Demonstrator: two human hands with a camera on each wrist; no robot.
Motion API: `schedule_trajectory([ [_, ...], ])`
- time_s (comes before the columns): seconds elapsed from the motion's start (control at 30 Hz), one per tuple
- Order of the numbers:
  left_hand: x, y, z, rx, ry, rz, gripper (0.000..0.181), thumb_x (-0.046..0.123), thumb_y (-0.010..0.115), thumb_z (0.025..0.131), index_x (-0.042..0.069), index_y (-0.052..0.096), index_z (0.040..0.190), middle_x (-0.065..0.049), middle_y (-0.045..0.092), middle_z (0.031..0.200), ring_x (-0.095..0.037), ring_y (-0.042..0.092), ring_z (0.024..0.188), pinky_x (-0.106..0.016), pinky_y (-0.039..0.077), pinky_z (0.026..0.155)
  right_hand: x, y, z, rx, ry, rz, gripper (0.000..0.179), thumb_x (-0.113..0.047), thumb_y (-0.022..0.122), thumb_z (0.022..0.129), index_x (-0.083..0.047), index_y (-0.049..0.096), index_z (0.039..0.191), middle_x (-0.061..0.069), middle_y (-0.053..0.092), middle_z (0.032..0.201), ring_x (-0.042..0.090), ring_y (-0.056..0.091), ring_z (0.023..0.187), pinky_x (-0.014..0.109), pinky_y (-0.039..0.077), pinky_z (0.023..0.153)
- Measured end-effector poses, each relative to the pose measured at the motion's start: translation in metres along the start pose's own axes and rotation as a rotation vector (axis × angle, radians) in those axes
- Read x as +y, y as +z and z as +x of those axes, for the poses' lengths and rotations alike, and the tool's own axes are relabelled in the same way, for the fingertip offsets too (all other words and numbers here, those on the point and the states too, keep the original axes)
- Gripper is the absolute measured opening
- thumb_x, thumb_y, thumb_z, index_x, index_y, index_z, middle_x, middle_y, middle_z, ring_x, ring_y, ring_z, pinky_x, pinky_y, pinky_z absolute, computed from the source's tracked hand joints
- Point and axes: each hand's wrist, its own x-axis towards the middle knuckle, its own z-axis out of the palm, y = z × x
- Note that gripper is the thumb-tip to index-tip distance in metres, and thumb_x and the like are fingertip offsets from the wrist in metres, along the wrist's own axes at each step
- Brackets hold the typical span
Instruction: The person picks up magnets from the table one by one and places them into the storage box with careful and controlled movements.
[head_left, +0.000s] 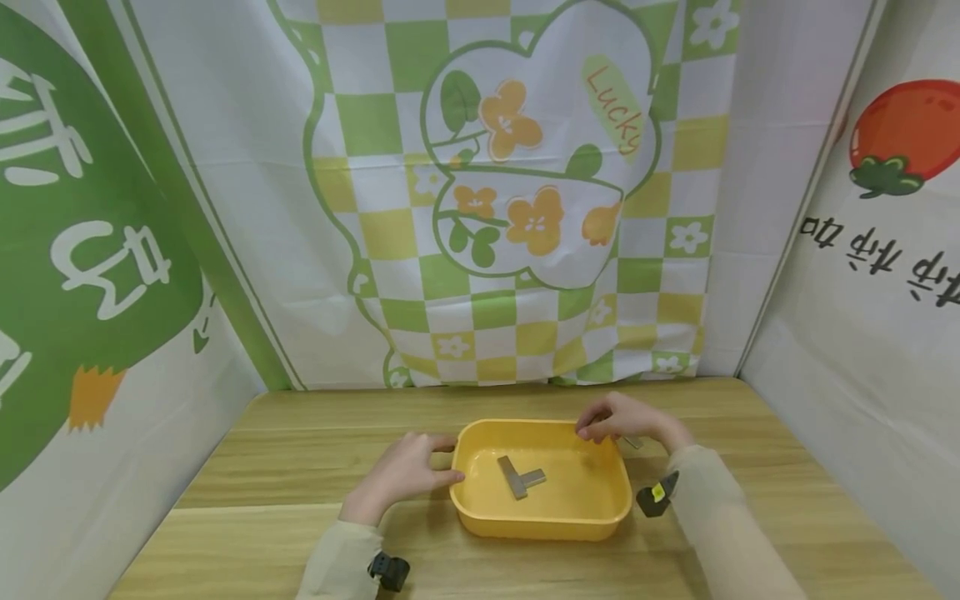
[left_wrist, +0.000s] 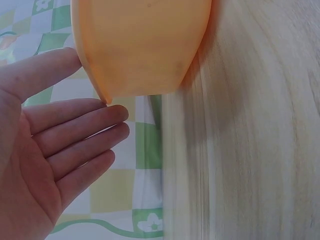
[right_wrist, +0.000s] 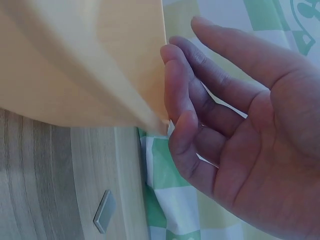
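Observation:
A yellow plastic basin [head_left: 543, 528] stands on the wooden table. Two flat grey metal-looking bars, a longer one [head_left: 512, 477] and a shorter one [head_left: 533, 477], lie touching on its floor. At the basin's left end is my left hand [head_left: 405, 471], thumb and fingertips against the rim, with the fingers nearly straight in the left wrist view. My right hand [head_left: 626, 418] is over the back right corner; its loosely bent fingers [right_wrist: 177, 92] are close beside the rim, and the thumb stands apart. Another small grey flat piece [right_wrist: 104, 212] lies on the table outside the basin, near the right hand.
Wood-grained tabletop [head_left: 247, 467] surrounds the basin. Behind it hangs a green and yellow checked cloth [head_left: 480, 329], its lower edge at the table's back. Printed white sheets enclose the left and right sides. Each wrist wears a small black device [head_left: 390, 572].

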Motion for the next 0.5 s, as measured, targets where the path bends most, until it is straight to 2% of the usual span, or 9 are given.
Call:
schedule_trajectory([
  [0.37, -0.001, 0.000, 0.000, -0.008, 0.007, -0.008, 0.053, 0.037, 0.073, 0.081, 0.004, 0.063, 0.121, -0.013, 0.066, 0.119, -0.032, 0.063, 0.110, -0.048, 0.051, 0.092, 0.004, -0.005, -0.010, 0.056, -0.006, 0.043, 0.030, -0.024, 0.065, 0.090, -0.002, 0.067, 0.110, 0.010, 0.070, 0.098, 0.019, 0.064, 0.082, 0.049, 0.054, 0.077],
  [0.5, 0.000, 0.000, -0.001, -0.005, 0.005, -0.009, 0.053, 0.037, 0.073, 0.081, 0.003, 0.063, 0.121, -0.013, 0.066, 0.119, -0.032, 0.063, 0.110, -0.048, 0.051, 0.092, 0.010, -0.007, -0.012, 0.077, -0.019, 0.042, 0.032, -0.024, 0.064, 0.090, 0.000, 0.066, 0.112, 0.011, 0.070, 0.098, 0.020, 0.064, 0.084, 0.049, 0.054, 0.078],
])
